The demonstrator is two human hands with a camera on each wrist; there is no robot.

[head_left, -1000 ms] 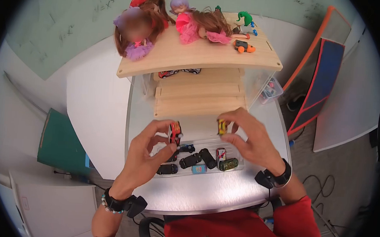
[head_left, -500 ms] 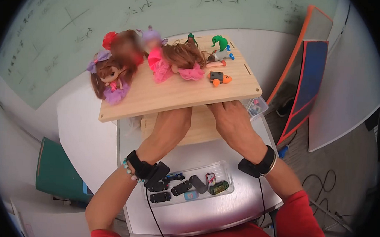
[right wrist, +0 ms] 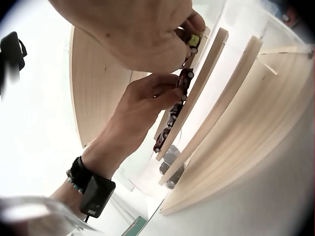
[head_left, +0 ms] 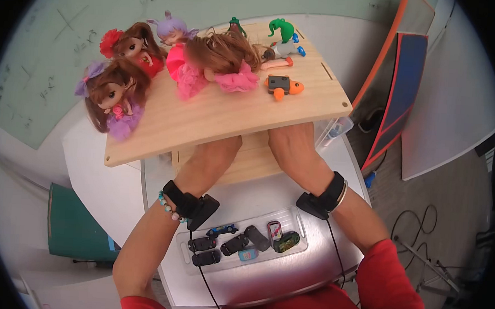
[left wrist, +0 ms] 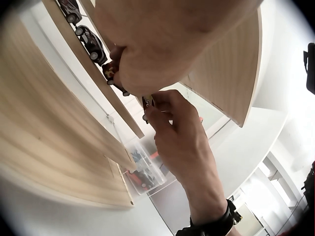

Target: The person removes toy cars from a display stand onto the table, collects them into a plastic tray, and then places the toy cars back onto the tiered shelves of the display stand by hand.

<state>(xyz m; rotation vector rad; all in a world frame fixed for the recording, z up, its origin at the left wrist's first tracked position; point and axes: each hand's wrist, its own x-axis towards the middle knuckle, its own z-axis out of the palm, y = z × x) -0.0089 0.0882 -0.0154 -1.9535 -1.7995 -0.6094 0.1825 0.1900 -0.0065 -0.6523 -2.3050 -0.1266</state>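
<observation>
Both forearms reach under the top board (head_left: 227, 117) of a wooden shelf unit, which hides the hands in the head view. In the right wrist view my left hand (right wrist: 170, 91) pinches a red toy car (right wrist: 185, 78) at the edge of the upper shelf ledge (right wrist: 209, 61). My right hand (right wrist: 189, 37) pinches a yellow toy car (right wrist: 193, 40) just beyond it. The left wrist view shows the same: left hand (left wrist: 118, 69) on the red car (left wrist: 110, 73), right hand (left wrist: 156, 105) beside it. Two cars (left wrist: 91, 42) stand on that ledge.
Several dolls (head_left: 116, 91) and small toys (head_left: 282, 86) lie on the top board. A clear tray (head_left: 302, 235) with several toy cars (head_left: 237, 243) sits on the white table near my body. A clear bin (left wrist: 142, 169) of cars stands beside the shelf.
Both hands have risen from above the tray with their cars and gone in under the top board to the upper ledge. The head view has tilted up.
</observation>
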